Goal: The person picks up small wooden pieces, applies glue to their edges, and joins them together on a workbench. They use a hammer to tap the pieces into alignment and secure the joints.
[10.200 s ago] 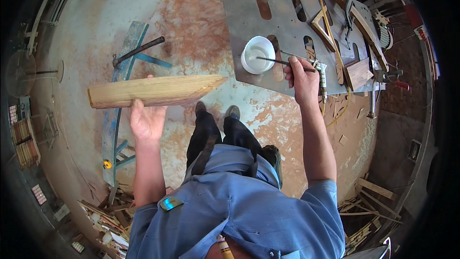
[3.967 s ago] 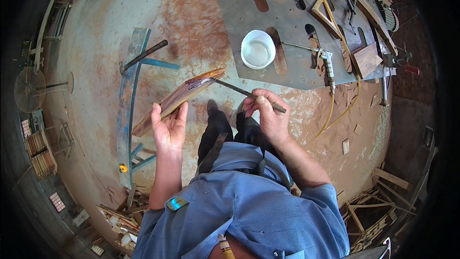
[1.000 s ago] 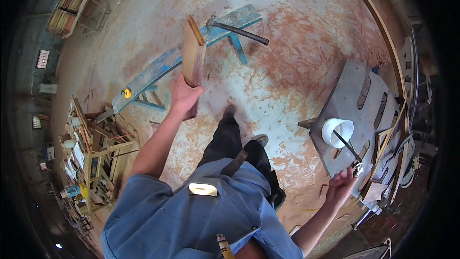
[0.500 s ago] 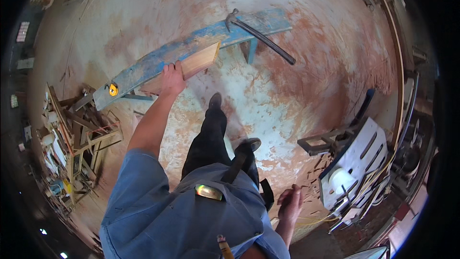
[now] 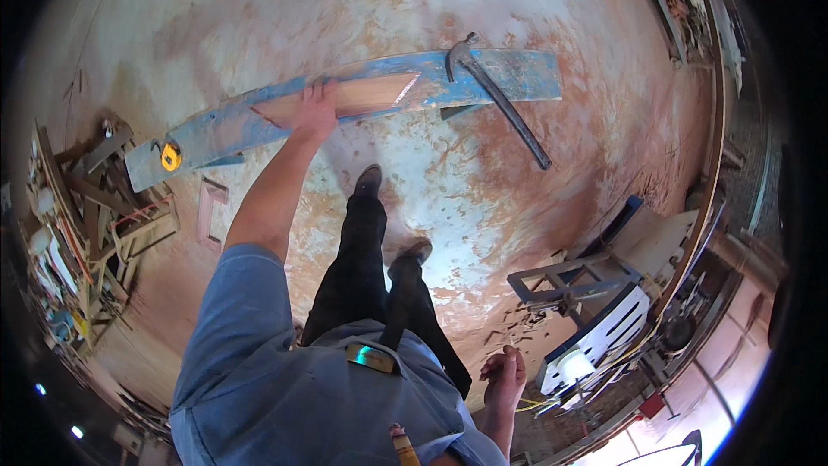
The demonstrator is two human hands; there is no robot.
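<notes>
A wooden board [image 5: 375,95] with slanted ends lies along the blue, paint-worn bench [image 5: 207,138]. My left hand [image 5: 317,108] grips its left half, with the fingers over the far edge. To the right of the board, a claw hammer [image 5: 496,97] rests with its head on the bench and its dark handle sticking out past the near edge. A yellow tape measure [image 5: 171,156] sits at the bench's left end. Low at my right side, my right hand [image 5: 504,377] is closed, its fingers curled in; what they hold, if anything, is too small to make out.
At left stands a heap of scrap timber [image 5: 95,185]. A pinkish frame-like piece [image 5: 208,210] lies on the floor near the bench. On the right is a machine with a white slotted panel [image 5: 617,315], cables and wood chips around it. A pencil [image 5: 403,444] is in my shirt.
The board has gone from a tilt against the bench's near edge to lying along its top, with my left hand still on it. My right hand has curled tighter. The whole view has shifted.
</notes>
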